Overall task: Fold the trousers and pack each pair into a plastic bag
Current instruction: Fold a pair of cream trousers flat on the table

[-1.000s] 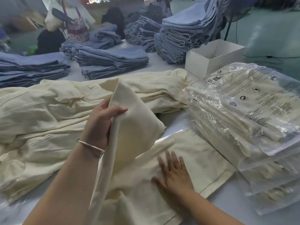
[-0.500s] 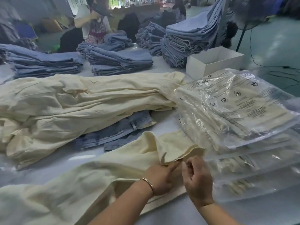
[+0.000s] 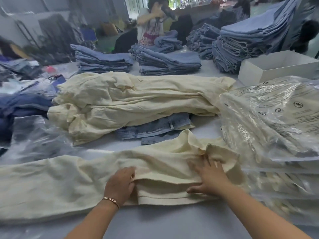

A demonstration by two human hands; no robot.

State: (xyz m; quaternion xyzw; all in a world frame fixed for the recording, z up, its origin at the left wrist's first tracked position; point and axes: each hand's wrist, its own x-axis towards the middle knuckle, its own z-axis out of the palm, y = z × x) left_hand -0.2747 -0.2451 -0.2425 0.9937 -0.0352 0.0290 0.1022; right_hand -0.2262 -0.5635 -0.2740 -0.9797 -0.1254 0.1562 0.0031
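A cream pair of trousers (image 3: 69, 183) lies stretched across the near table, running from the left edge to the bagged stack. My left hand (image 3: 120, 184) grips a fold of its cloth near the waist end, fingers curled under the edge. My right hand (image 3: 209, 178) lies flat on the cloth to the right, fingers spread. A heap of more cream trousers (image 3: 138, 100) sits behind, with a pair of jeans (image 3: 155, 127) partly under it. Bagged cream trousers (image 3: 276, 121) are stacked at the right in clear printed plastic.
Stacks of folded blue jeans (image 3: 169, 63) fill the far table. A white open box (image 3: 276, 66) stands at the back right. Empty clear plastic bags (image 3: 36, 137) lie at the left. Another person (image 3: 151, 23) works at the far side.
The camera has tilted up and shifted left. My hands have moved apart: the left slid left along the cloth and grips a fold, the right has flattened onto the trousers.
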